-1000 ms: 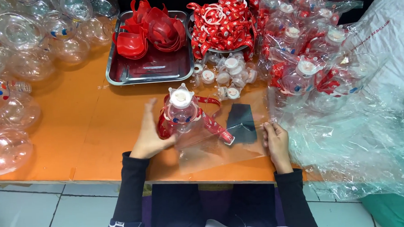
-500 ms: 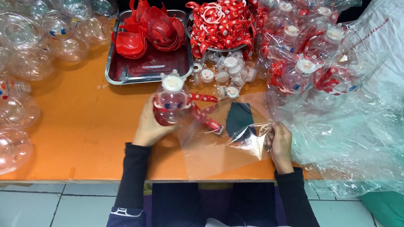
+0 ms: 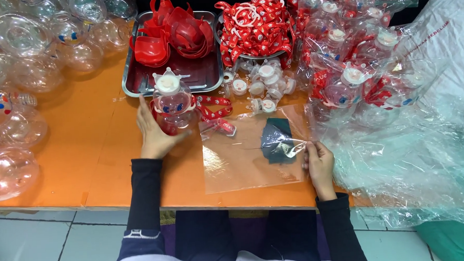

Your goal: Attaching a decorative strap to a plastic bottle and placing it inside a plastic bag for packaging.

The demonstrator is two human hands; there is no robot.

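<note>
Bottle [image 3: 172, 104], clear with a white cap and red strap, stood on the orange desk [image 3: 87, 163], gripped by the left hand [image 3: 154, 131]. Right hand [image 3: 318, 163] pinched the clear bag's [image 3: 254, 150] edge. Judged loosely, the flimsy bag could slip and crumple.

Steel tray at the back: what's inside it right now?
The steel tray holds a pile of red plastic pieces; whatever lies under them is covered.

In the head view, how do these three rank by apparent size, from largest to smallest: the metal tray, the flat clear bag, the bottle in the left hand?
1. Flat clear bag, lying nearer the camera, which may flatter it.
2. Metal tray, close to the bag in spread.
3. Bottle in the left hand, clearly smallest.
</note>
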